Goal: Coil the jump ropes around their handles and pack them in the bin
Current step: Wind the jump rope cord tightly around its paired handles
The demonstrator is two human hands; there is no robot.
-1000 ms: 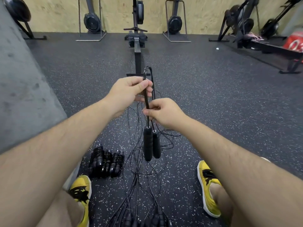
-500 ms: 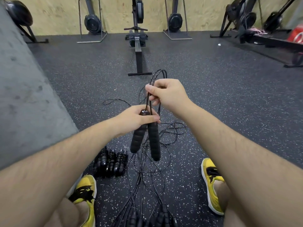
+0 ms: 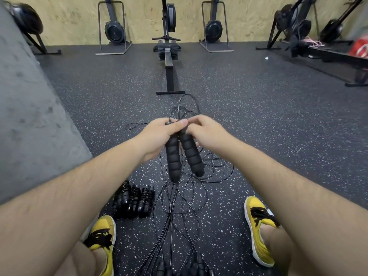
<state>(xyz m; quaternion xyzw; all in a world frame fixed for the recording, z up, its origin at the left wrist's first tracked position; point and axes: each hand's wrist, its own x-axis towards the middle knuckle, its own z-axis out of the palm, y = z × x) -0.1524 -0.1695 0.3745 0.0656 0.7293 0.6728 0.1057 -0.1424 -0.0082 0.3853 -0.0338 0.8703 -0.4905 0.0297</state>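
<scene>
Handles (image 3: 175, 156) paired in left hand (image 3: 157, 134) grip, right hand (image 3: 207, 130) pinching cord (image 3: 179, 107) alongside; coiling seemingly unstarted, winding due next.

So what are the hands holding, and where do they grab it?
The left hand grips the top ends of the two black foam handles; the right hand pinches the jump rope cord just above them.

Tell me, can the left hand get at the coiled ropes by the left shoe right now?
Probably not yet: the left hand grips the handles, as does the right hand. The coiled ropes lie uncovered on the floor, so once it lets go the way looks free.
</scene>
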